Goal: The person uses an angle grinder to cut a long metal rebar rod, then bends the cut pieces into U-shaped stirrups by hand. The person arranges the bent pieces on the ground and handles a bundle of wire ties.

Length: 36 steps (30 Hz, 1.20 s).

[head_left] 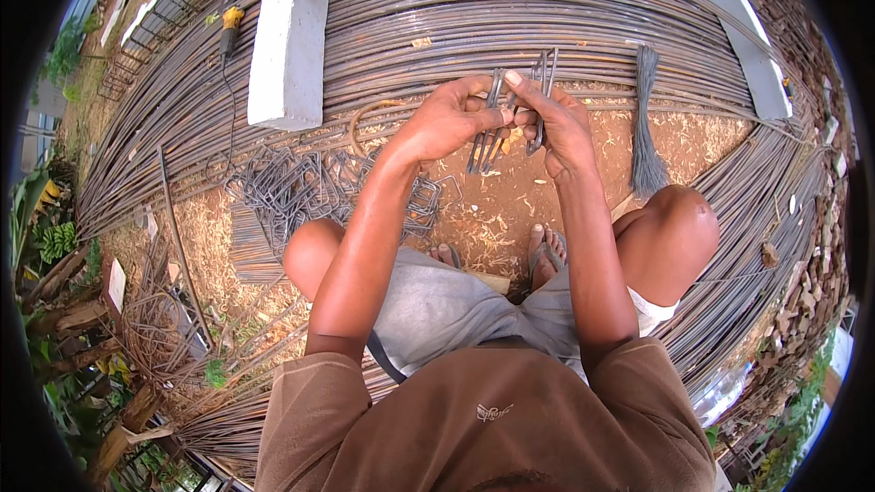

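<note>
Both my hands are raised in front of me, close together above the bare soil. My left hand (451,123) is closed around a few bent steel stirrups (476,157), which hang below its fingers. Opposite it, my right hand (558,118) grips more steel stirrups (548,73) that stand up past its thumb. The fingertips of the two hands nearly meet, and the far sides of the fingers are hidden. A tangled heap of stirrups (310,187) lies on the ground to the left. To the right lies a bundle of thin tie wire (645,128).
Long steel bars (510,14) run across ahead, with a white block (290,46) and another white block (749,46) among them. A yellow-and-black power tool (231,29) trails a cord at left. More bars (756,210) lie at right, beside broken pieces (802,301).
</note>
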{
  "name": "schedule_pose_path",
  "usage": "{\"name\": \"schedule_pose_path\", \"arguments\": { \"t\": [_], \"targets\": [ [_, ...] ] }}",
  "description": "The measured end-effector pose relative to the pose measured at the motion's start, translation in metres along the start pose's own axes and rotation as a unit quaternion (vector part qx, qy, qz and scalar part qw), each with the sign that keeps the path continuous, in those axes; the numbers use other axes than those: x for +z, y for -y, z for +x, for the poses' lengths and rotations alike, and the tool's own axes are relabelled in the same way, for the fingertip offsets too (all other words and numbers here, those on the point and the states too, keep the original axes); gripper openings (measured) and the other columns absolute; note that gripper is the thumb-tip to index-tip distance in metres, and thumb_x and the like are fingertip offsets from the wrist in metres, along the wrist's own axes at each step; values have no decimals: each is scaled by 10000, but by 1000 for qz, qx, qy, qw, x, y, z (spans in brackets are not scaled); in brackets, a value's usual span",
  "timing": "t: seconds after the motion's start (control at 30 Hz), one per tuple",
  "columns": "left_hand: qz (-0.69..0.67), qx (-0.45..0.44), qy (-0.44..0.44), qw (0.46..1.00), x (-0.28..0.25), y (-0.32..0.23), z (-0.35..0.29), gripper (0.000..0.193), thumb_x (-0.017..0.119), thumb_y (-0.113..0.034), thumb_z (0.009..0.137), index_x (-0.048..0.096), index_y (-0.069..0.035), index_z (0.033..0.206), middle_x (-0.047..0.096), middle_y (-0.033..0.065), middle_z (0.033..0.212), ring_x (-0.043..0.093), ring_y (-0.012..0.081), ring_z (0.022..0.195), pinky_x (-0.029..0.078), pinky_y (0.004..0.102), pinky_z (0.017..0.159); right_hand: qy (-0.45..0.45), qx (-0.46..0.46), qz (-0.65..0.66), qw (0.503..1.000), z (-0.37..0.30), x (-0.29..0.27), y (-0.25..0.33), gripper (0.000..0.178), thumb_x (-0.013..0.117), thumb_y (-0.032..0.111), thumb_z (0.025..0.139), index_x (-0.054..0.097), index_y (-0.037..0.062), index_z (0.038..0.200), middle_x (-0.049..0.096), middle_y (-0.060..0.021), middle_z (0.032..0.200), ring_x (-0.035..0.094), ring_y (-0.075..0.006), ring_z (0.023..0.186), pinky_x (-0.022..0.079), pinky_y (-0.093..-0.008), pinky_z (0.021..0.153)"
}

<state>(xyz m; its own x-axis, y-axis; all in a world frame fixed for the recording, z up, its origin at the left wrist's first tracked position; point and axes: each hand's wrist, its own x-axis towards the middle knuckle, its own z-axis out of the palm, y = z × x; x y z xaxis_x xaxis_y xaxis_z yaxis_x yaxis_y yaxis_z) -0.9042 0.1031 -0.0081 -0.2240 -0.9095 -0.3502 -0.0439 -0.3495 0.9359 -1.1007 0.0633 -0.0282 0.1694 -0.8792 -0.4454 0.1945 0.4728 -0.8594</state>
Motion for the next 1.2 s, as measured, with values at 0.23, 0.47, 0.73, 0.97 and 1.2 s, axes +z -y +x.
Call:
{"name": "schedule_pose_path", "arguments": {
  "t": [0.23, 0.47, 0.73, 0.97, 1.2],
  "targets": [
    [11, 0, -38, 999, 2, 17, 5, 511, 769, -133, 1052, 621, 25, 1515, 841, 162, 1126, 787, 184, 936, 656, 369, 863, -5, 38, -45, 998, -7, 7, 12, 449, 881, 405, 971, 787, -24, 1060, 775, -82, 966, 715, -128, 688, 533, -246, 549],
    [-90, 3, -52, 995, -5, 2, -1, 407, 745, -171, 1070, 693, 8, 1432, 814, 141, 1114, 797, 210, 956, 674, 371, 872, 46, -7, -28, 999, 5, -8, 6, 452, 693, 346, 1087, 745, -20, 1347, 750, -92, 1038, 650, -132, 712, 556, -274, 673],
    [-132, 42, -126, 982, -11, -11, -6, 422, 743, -173, 1060, 674, 53, 1410, 800, 193, 1153, 812, 253, 1001, 710, 396, 867, 92, -87, -40, 991, -5, -8, 8, 522, 825, 86, 974, 660, -16, 1459, 716, 4, 924, 642, -89, 776, 477, -249, 653],
    [-169, 16, -165, 972, -8, -17, -7, 418, 752, -160, 1050, 670, 63, 1394, 800, 217, 1159, 815, 274, 1033, 716, 413, 869, 141, -105, 26, 984, -7, -5, 8, 419, 849, 96, 964, 698, 2, 1343, 733, -2, 945, 650, -76, 815, 481, -233, 716],
    [-187, 33, -156, 969, -6, -16, -6, 416, 755, -166, 1045, 673, 55, 1388, 799, 210, 1178, 804, 289, 1076, 702, 437, 928, 139, -127, 35, 982, -3, -5, -4, 327, 863, 36, 939, 715, 22, 1230, 749, -32, 995, 689, -89, 869, 543, -251, 790]
  ]
}}
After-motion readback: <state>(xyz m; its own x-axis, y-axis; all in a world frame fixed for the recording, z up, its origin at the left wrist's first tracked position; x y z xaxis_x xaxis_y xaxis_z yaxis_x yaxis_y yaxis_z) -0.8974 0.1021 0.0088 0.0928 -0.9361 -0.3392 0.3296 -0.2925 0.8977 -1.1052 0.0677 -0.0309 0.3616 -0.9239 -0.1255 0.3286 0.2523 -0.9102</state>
